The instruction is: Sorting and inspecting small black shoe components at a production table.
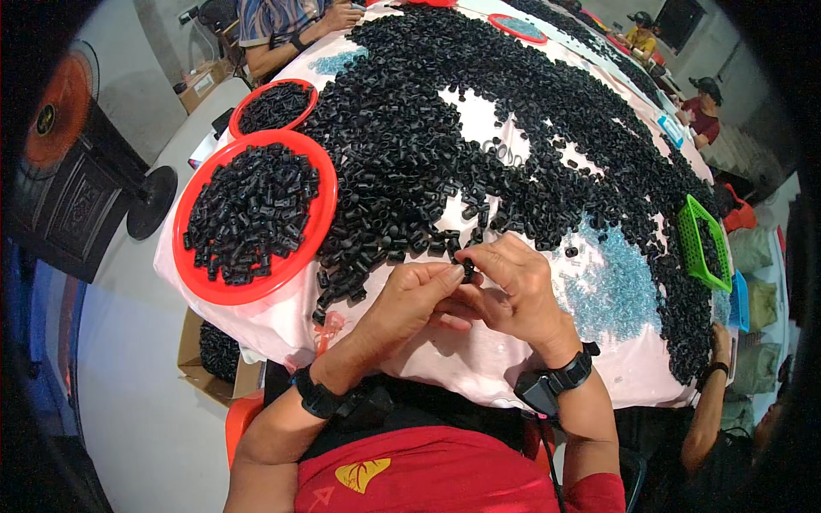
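Observation:
Both hands meet over the near edge of the cloth-covered table. My left hand (410,299) pinches a small black plastic part (467,270) between thumb and fingertips. My right hand (517,286) closes on the same part from the other side, its fingers hiding some of it. Just beyond my hands spreads a big heap of similar short black tubular parts (385,188). To the right of my right hand lies a pile of small clear bluish pieces (611,286). Left of my left hand, a red round tray (327,192) holds many black parts.
A smaller red tray (311,104) stands behind the large one. At the right are a green basket (688,235) and a blue basket (741,303). A standing fan (60,111) and a cardboard box (227,389) are at left. Other people (286,30) sit around the table.

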### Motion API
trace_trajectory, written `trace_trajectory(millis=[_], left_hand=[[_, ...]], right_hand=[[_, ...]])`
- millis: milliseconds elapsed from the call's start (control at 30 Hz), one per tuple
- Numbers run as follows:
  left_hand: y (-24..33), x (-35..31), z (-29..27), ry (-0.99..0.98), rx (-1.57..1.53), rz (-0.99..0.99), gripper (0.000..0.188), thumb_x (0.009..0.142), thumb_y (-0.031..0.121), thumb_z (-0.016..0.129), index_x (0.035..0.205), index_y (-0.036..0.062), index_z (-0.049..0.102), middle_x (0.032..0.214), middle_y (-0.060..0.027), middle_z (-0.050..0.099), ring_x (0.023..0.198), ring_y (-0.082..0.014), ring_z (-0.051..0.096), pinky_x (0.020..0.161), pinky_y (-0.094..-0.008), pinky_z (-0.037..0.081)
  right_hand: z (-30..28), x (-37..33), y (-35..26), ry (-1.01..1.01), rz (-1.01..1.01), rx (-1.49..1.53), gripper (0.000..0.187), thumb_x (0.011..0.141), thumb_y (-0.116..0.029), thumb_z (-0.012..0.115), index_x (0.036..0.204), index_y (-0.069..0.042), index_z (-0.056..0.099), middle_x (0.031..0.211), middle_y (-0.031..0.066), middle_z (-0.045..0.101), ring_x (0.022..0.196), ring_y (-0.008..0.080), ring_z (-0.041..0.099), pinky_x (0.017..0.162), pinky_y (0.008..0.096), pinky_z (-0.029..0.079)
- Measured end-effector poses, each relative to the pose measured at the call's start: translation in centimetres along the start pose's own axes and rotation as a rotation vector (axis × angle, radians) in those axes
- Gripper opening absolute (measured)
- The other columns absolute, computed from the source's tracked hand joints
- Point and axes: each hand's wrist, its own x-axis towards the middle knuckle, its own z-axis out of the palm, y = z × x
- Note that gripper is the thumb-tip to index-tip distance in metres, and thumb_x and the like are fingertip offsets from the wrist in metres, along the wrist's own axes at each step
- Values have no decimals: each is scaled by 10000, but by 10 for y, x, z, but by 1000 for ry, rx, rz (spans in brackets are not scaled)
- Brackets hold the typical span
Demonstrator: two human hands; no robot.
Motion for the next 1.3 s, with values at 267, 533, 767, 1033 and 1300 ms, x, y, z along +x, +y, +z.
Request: trace_trajectory(millis=[267,533,767,1033,1300], left_hand=[[0,0,6,25,23,44,374,1083,323,502,1158,2,679,1059,-101,739,942,-166,723,782,-292,598],[-5,1,4,39,32,91,359,1082,317,503,1164,9,668,1004,-80,748,907,-146,723,784,-287,590],[-3,3,2,-17,-100,19,370,1077,322,500,1182,9,667,1049,-111,738,926,-172,720,819,-319,600],[-4,4,7,24,-251,45,369,1073,304,507,1235,-3,632,1097,-150,727,1012,-255,727,829,-328,607],[3,3,7,66,-252,64,362,1072,289,514,1249,-9,617,1101,-172,721,992,-291,738,810,-326,616]], right_hand=[[-2,-1,0,-14,-22,-70,398,684,-58,824,1052,-7,683,834,96,656,701,265,595,618,365,506],[2,5,1,41,-44,25,417,697,-59,819,1089,2,691,969,120,698,742,267,619,675,373,520],[-3,3,0,10,-27,6,376,697,-30,795,1056,3,689,876,115,684,697,268,609,664,380,515],[-5,2,2,70,-15,-47,375,721,-48,790,1083,-11,696,936,123,700,746,290,631,670,384,522],[-15,-3,2,126,-20,-115,335,781,-105,798,1084,-1,702,926,131,716,745,296,640,648,375,519]])
